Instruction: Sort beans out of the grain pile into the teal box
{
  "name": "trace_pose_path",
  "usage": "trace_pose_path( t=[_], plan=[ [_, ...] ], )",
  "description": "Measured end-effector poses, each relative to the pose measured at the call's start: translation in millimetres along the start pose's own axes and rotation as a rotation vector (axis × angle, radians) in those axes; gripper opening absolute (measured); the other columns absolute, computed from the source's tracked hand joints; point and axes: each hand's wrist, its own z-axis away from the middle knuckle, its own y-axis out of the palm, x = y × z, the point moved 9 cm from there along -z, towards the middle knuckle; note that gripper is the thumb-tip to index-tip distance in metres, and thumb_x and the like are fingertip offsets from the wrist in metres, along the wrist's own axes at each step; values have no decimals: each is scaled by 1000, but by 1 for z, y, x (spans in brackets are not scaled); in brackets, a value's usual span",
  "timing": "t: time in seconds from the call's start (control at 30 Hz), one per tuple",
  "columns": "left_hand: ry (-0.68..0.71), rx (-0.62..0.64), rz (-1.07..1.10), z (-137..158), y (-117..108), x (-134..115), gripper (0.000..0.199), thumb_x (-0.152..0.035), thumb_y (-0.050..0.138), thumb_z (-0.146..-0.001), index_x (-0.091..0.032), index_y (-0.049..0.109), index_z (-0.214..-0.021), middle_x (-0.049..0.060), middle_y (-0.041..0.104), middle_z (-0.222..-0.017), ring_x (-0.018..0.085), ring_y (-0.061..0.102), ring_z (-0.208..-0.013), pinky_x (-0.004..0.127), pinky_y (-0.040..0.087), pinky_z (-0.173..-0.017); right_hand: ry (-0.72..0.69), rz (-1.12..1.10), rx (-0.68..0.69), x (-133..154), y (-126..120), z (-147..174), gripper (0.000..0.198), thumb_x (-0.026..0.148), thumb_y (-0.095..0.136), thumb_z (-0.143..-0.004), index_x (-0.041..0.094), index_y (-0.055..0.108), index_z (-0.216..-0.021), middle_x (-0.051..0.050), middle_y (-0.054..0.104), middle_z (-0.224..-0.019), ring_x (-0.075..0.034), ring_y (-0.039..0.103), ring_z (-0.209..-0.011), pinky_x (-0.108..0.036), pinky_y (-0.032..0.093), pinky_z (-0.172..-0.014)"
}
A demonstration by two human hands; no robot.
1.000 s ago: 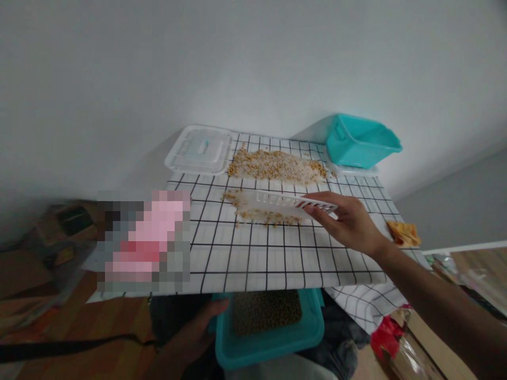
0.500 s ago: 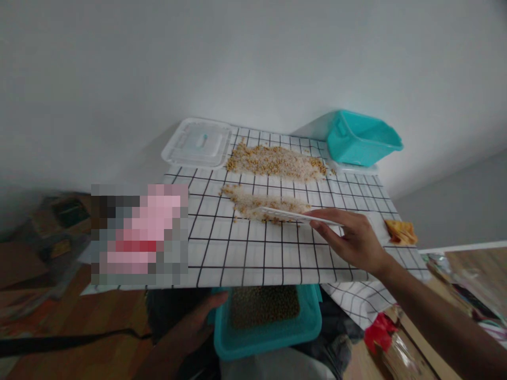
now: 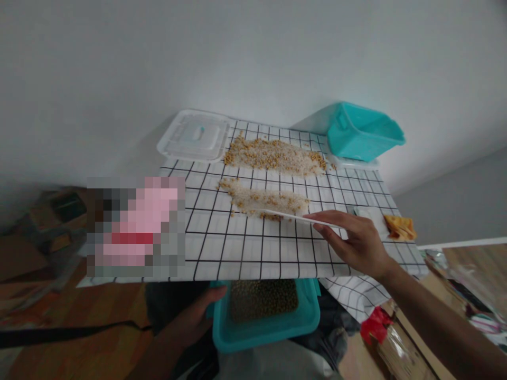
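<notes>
My right hand (image 3: 358, 243) pinches a thin white slotted plastic strip (image 3: 291, 216) between thumb and fingers. The strip is seen nearly edge-on, against the near side of a narrow pile of white grains and yellow beans (image 3: 269, 199). Farther back lies a wider, similar pile (image 3: 275, 157). Below the table's front edge, my left hand (image 3: 200, 311) grips the left side of a teal bin (image 3: 267, 342). Small greenish-brown beans (image 3: 263, 301) cover the bin's floor. The thumb rests at its rim, while the other fingers are mostly hidden.
A white checkered cloth (image 3: 222, 253) covers the table. At back left is a clear lid (image 3: 196, 134); at back right, a second teal bin (image 3: 364, 132). An orange cloth-like piece (image 3: 400, 227) lies near the right edge. A pink blurred patch (image 3: 148, 221) covers the left side.
The white strip has tilted from showing its slotted face to nearly edge-on. My right hand has shifted very slightly, and the whole view has moved a little. My left hand stays on the bin.
</notes>
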Motion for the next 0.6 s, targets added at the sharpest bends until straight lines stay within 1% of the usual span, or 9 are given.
trace_pose_path(
  t=[0.07,0.17,0.23,0.37,0.5,0.6],
  plan=[
    [13,-18,-83,0,-2,-3,46,-31,68,-78,-25,67,-123,6,65,-135,34,55,-126,47,38,-113,5,-7,0,0,0,2,36,10,62,-88,26,65,-120,2,73,-114,-10,68,-100,-21,55,-87],
    [23,-29,-220,0,-3,-14,50,-30,71,-74,-26,66,-124,8,70,-127,34,65,-109,48,48,-103,17,-12,2,1,0,5,36,10,62,-88,26,65,-120,2,72,-114,-11,68,-101,-24,55,-89],
    [31,-36,-254,-1,-4,-20,52,-30,73,-71,-26,66,-123,8,72,-123,35,67,-105,48,50,-99,13,-33,15,4,0,8,37,9,61,-88,26,65,-121,1,72,-114,-13,68,-102,-25,56,-88],
    [82,-31,-234,-4,-3,-27,47,-32,71,-73,-25,68,-120,8,69,-127,34,64,-113,46,48,-103,-14,-72,27,9,-1,13,40,6,61,-87,25,64,-123,-1,72,-116,-14,68,-105,-28,56,-91],
    [113,-25,-175,-6,-1,-27,45,-32,71,-75,-27,68,-119,5,72,-122,32,65,-109,45,49,-101,4,-14,-4,4,-5,14,41,5,61,-87,25,64,-122,-1,72,-116,-14,68,-103,-27,56,-89],
    [107,4,-127,-8,4,-28,40,-35,69,-77,-26,69,-116,6,75,-114,31,67,-104,45,52,-97,-1,9,-20,0,-5,14,42,5,61,-86,26,64,-123,-1,72,-116,-14,68,-103,-27,56,-89]
  ],
)
